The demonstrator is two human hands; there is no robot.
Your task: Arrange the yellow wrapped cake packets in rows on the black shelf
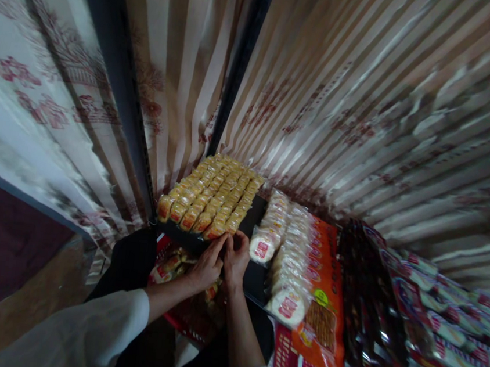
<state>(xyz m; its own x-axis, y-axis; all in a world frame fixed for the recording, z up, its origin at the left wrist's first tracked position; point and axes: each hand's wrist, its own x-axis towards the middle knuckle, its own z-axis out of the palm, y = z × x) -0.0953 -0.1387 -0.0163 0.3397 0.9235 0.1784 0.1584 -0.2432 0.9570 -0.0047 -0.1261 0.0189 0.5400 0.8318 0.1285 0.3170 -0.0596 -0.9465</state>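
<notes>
Film-wrapped yellow cakes (211, 194) in rows on a black shelf (254, 281), left hand (209, 263) and right hand (236, 259) together at the near corner, grip of both too dim to tell, yellow packets (170, 266) in a red basket (162, 245) beneath

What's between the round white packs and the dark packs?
An orange packet lies between the round white packs and the dark packs, in the head view.

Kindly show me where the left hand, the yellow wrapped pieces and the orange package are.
Left hand (209, 264), head view: back of hand.
Yellow wrapped pieces (213, 195), head view: middle of rows.
Orange package (333, 286), head view: orange front.
</notes>
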